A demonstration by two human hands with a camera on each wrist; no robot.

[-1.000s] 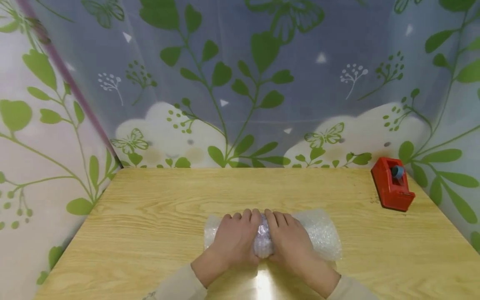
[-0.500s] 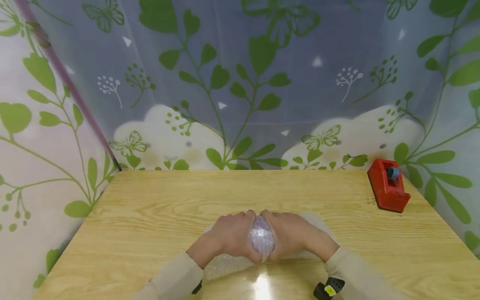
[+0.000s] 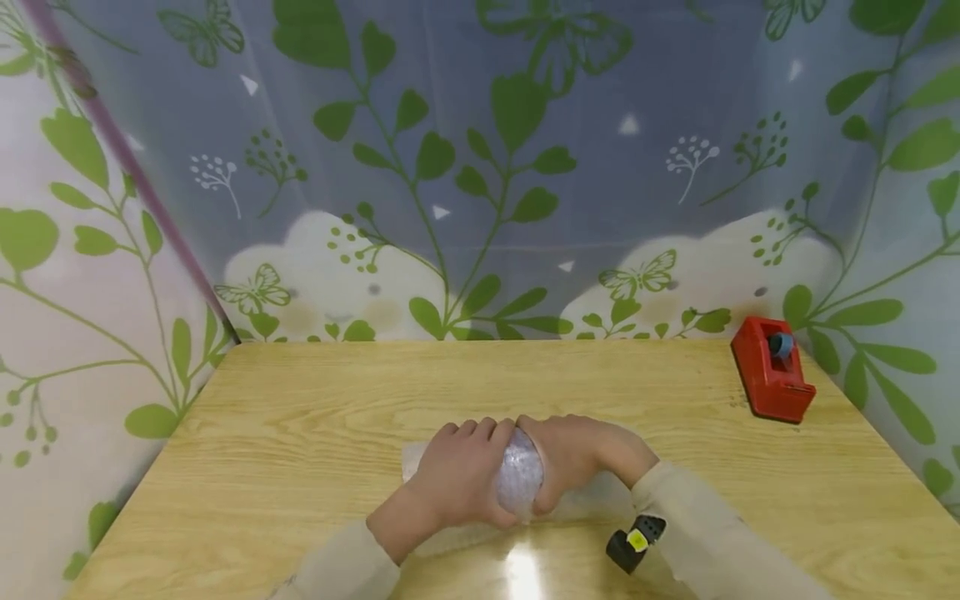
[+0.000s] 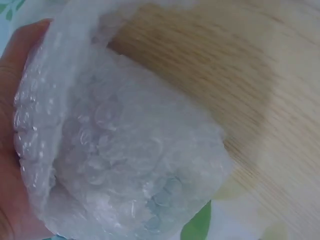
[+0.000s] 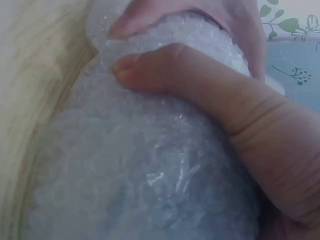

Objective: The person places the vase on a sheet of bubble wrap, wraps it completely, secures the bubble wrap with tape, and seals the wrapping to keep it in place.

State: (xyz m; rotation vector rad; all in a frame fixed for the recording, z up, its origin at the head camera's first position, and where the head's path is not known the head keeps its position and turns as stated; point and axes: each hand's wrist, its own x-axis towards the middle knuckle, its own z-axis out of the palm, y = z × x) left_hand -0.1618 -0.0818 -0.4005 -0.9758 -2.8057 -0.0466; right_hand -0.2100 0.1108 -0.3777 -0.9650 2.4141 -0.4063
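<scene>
Wood table (image 3: 300,400) spans the lower frame; at lower centre I see left hand (image 3: 462,475) and right hand (image 3: 576,454) gripping wrap (image 3: 520,473); even, gentle pressure should suit it.

In the head view, a pale beige left sleeve (image 3: 348,554) at the lower middle ends in a plain cuff, with a faint grey patch, fold or print unclear, near the bottom edge. The right sleeve (image 3: 723,529), lower right, is the same beige and softly creased. Beneath its cuff shows a blocky black device (image 3: 624,550) with a bright yellow square.
</scene>
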